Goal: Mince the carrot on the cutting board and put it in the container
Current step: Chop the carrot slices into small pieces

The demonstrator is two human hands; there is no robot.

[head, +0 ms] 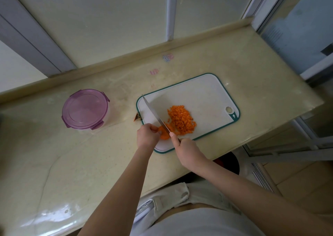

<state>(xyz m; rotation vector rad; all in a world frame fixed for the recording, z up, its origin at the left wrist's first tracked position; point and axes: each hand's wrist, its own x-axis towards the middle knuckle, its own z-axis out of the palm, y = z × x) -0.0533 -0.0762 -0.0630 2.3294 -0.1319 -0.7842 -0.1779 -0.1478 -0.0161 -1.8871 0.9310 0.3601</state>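
Carrot mince [182, 119] is piled in a bright heap mid-way across the cutting board [203, 91], and 1 uncut chunk [164, 136] lies at 7 o'clock from the heap, close to the board's near edge. The left grip [147, 134] pinches that chunk with curled fingers to steady it. The right grip [187, 150] is wrapped round the handle of the knife [153, 112], forefinger along the spine. The blade points to 11 o'clock, its heel down on the chunk.

By my read, most of the chopping is done. This last chunk has to go, and the heap may want 1 more pass.

The transfer has not begun. The container [85, 109] stands on the counter [252, 73] at 9 o'clock from the board, well apart, with its purple lid [84, 107] on. That lid must come off first, and both grips are occupied.

A brown carrot end [137, 117] lies on the counter just beside the board's left edge, between board and container, so it could get swept along. 2 faded stickers [168, 57] sit at 12 o'clock, out of the way.
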